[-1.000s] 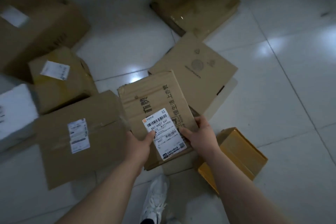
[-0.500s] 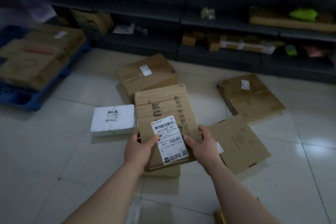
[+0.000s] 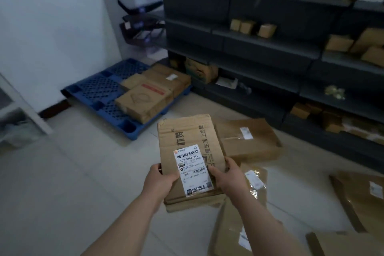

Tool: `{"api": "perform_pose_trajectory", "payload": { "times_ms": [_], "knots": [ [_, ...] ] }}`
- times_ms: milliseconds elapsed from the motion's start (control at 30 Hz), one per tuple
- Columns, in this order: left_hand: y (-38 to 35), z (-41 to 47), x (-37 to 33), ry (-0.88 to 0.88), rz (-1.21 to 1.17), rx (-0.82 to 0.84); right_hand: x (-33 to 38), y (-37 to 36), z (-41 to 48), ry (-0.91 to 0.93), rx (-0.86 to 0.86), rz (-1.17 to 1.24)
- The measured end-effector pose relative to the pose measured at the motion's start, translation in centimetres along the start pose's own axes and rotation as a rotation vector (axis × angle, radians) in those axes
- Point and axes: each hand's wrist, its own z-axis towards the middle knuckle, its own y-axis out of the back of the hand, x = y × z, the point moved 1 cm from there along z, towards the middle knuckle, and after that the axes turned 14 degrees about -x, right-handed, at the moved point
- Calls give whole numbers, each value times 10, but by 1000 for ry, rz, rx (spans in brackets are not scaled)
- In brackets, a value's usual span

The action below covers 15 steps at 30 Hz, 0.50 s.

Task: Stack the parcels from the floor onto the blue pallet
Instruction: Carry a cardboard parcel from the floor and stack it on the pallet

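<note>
A flat brown cardboard parcel with a white barcode label is held in the near middle above the pale tiled floor. The left hand has its grip round the parcel's left edge and the right hand grasps the right edge, thumbs on top. The blue plastic grid pallet lies far left, well apart from it, with brown cardboard boxes on its right part, while other brown parcels lie on the floor before the dark metal shelving.
</note>
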Motion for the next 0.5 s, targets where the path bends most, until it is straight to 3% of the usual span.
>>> {"api": "perform_pose_trajectory", "payload": {
  "times_ms": [233,500],
  "knots": [
    [124,93,-48,-29,-43,-130,119,-132,1,60,131,-1],
    [193,207,-85,17,-128,-235,210,-257,49,74,263,-26]
  ]
}}
